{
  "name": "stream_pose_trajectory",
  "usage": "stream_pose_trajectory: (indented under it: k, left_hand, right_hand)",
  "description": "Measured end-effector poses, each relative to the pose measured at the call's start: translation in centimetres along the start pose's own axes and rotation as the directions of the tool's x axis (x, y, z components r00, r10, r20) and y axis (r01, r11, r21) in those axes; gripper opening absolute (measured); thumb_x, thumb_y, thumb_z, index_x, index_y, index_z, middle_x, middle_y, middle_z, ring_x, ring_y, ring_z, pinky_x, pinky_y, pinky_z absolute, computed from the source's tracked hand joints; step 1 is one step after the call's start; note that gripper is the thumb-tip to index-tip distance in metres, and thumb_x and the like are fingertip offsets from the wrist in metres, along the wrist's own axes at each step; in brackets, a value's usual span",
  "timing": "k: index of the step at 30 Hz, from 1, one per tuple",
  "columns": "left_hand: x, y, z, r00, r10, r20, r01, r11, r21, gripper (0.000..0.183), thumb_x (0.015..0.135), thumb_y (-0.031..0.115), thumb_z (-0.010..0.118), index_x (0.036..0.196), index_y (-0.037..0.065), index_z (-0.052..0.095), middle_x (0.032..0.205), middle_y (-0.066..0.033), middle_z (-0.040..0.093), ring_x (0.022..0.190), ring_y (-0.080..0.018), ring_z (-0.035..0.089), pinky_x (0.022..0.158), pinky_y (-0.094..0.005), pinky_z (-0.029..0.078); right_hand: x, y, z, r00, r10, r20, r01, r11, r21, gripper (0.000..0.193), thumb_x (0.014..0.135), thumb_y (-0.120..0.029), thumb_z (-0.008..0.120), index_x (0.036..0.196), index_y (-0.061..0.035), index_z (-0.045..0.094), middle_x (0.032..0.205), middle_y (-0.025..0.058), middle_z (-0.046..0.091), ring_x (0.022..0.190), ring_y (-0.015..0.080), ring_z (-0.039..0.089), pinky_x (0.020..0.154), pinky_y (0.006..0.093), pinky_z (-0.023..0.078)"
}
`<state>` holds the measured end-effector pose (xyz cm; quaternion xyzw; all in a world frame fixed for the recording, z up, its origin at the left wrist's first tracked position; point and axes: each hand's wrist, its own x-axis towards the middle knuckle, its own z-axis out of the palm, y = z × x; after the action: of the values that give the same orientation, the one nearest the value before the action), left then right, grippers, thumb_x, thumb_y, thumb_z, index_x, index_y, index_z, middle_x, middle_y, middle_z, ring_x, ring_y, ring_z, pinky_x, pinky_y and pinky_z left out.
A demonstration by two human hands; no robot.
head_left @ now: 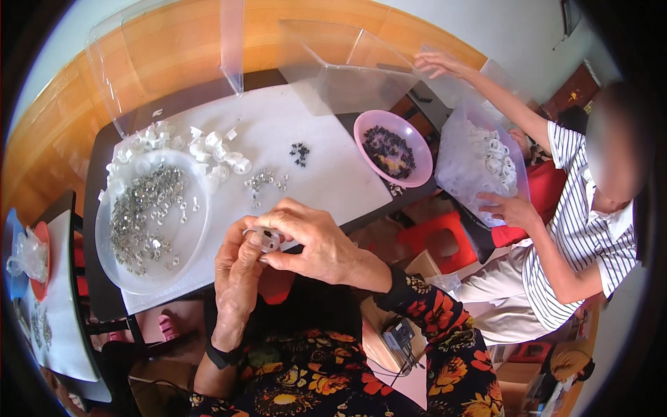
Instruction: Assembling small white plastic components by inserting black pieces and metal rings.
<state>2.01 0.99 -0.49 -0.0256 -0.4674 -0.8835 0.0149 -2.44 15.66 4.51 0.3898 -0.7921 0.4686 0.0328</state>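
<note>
Between my two hands, over the table's near edge, is a small white round plastic part [269, 240] with a dark spot in its middle. My left hand [238, 271] has its fingers closed on one side of it. From the other side my right hand [316, 243] pinches it with thumb and fingers. Just beyond lie a small pile of shiny metal pieces [264, 179] and a little heap of black pieces [300, 153]. To the left, a translucent round tray [198, 240] holds many small metal parts. White plastic parts [219, 149] are heaped behind that tray.
A pink bowl [363, 135] of black pieces stands at the table's right. Beside it, a co-worker in a striped shirt [556, 292] has a hand at a clear bin [458, 177] of white rings. Clear plastic panels [347, 76] stand at the back. A red stool [445, 243] is below.
</note>
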Motion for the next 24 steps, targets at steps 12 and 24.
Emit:
stream_pose_trajectory:
  k: [12, 24]
  left_hand:
    - [0.4, 0.2, -0.3, 0.988, -0.084, 0.133, 0.091, 0.994, -0.052, 0.033, 0.099, 0.025, 0.043, 0.120, -0.001, 0.047, 0.106, -0.0173, 0.056, 0.084, -0.0200, 0.060, 0.073, -0.0314, 0.051]
    - [0.5, 0.7, -0.8, 0.990, -0.112, 0.087, 0.115, 0.993, -0.030, 0.029, 0.097, 0.019, 0.046, 0.118, 0.000, 0.051, 0.105, -0.0185, 0.058, 0.083, -0.0209, 0.061, 0.071, -0.0325, 0.051]
  right_hand:
    - [13.3, 7.0, -14.5, 0.777, -0.398, -0.487, -0.147, 0.637, -0.757, 0.029, 0.073, -0.021, 0.070, 0.099, -0.0092, 0.064, 0.081, 0.0079, 0.061, 0.075, 0.0232, 0.059, 0.068, 0.0379, 0.047]
    - [12.3, 9.9, -9.9, 0.902, -0.307, -0.303, 0.056, 0.780, -0.624, 0.021, 0.072, -0.004, 0.067, 0.092, -0.0045, 0.062, 0.092, 0.0087, 0.060, 0.090, 0.0299, 0.057, 0.076, 0.0410, 0.046]
